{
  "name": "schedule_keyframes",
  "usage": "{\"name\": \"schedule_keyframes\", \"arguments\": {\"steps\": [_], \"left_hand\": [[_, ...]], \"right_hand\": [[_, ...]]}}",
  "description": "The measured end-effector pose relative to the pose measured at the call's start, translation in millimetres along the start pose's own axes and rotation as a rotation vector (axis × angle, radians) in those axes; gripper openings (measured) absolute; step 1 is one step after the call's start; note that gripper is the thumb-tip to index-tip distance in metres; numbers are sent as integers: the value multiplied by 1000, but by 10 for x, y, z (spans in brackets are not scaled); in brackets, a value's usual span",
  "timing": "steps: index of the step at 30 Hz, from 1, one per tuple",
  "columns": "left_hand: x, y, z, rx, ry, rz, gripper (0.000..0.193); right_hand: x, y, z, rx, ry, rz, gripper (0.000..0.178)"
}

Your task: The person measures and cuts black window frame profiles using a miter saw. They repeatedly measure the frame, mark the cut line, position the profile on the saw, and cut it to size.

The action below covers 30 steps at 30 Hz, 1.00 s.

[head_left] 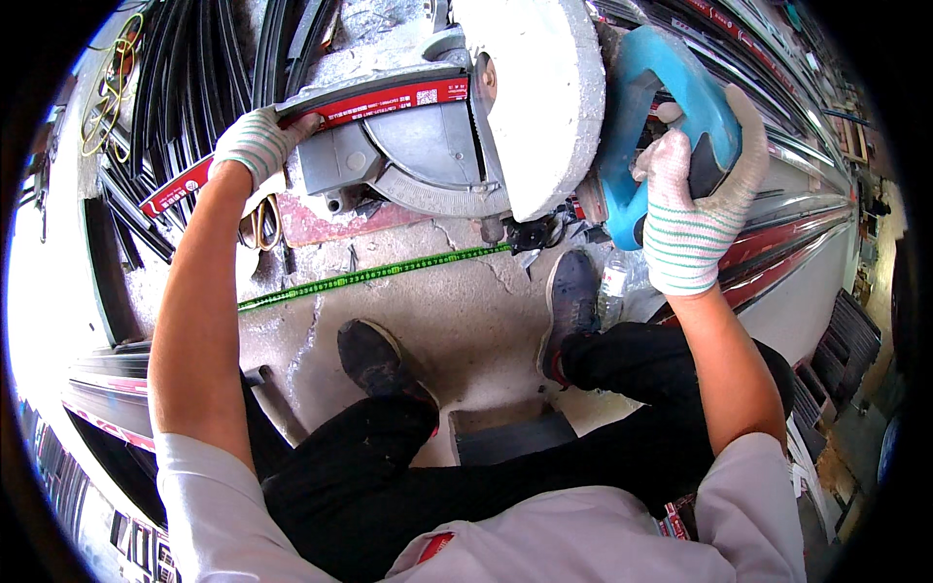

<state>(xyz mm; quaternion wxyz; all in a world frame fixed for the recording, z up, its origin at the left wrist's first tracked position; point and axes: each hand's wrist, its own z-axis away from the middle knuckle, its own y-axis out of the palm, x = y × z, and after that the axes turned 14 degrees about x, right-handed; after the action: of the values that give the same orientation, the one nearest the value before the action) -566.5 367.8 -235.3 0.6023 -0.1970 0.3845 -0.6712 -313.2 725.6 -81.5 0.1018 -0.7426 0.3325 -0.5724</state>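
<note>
My left hand (pixel 257 148), in a white striped glove, is closed on a long profile strip (pixel 389 105) with a red printed face. It presses the strip along the fence of a grey mitre saw (pixel 428 151). In a matching glove, my right hand (pixel 698 209) wraps round the blue handle (pixel 622 117) of the saw. The saw's large pale round guard (pixel 544 97) stands between the handle and the strip. At its lower edge the guard hides where the strip ends. The blade itself is mostly hidden.
A green tape measure (pixel 379 276) lies stretched across the concrete floor below the saw. Bundles of black profiles (pixel 199 87) lie at the left; more red-faced strips (pixel 777 253) lie at the right. A plastic bottle (pixel 612 287) stands by my shoe (pixel 573 296). A yellow cord (pixel 117 87) hangs far left.
</note>
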Motion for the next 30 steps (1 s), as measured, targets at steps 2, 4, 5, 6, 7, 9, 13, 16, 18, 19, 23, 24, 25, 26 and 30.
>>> {"name": "schedule_keyframes", "arguments": {"steps": [2,4,5,6,7,9,13,16,18,19,23,24,25,26,30], "left_hand": [[-65,3,-2,25,-36,15,65],[-125,-24,19,38,-63,13,60],[-149,-38,33,39,-69,6,60],[-169,-54,49,40,-76,-2,60],[-195,-70,58,47,-83,-11,60],[-214,-97,79,61,-103,-28,60],[-76,-26,47,-5,51,23,73],[-93,-29,64,8,29,38,71],[-134,-49,93,18,4,36,70],[-172,-64,113,40,-27,41,70],[-204,-110,146,73,-86,46,70],[-209,-118,149,68,-82,40,70],[-210,-120,159,61,-74,38,70],[-213,-119,170,54,-64,36,70],[-296,-166,210,78,-65,45,70]], "right_hand": [[-1,-9,3,5,5,8,68],[-26,-14,15,4,4,23,68],[-35,-16,17,3,4,30,68],[-32,-8,10,3,-15,35,65],[-22,3,-1,2,-34,40,61],[-3,14,-13,4,-48,46,58],[5,15,-9,8,-28,50,58],[10,21,-7,10,-9,29,58],[28,26,2,11,9,6,58],[42,31,8,11,20,-5,58],[24,-10,11,29,23,-13,67],[29,-9,7,26,28,-20,67],[38,-7,5,23,32,-27,66],[48,-7,0,19,38,-34,66],[165,-34,-129,-13,51,-8,62]]}}
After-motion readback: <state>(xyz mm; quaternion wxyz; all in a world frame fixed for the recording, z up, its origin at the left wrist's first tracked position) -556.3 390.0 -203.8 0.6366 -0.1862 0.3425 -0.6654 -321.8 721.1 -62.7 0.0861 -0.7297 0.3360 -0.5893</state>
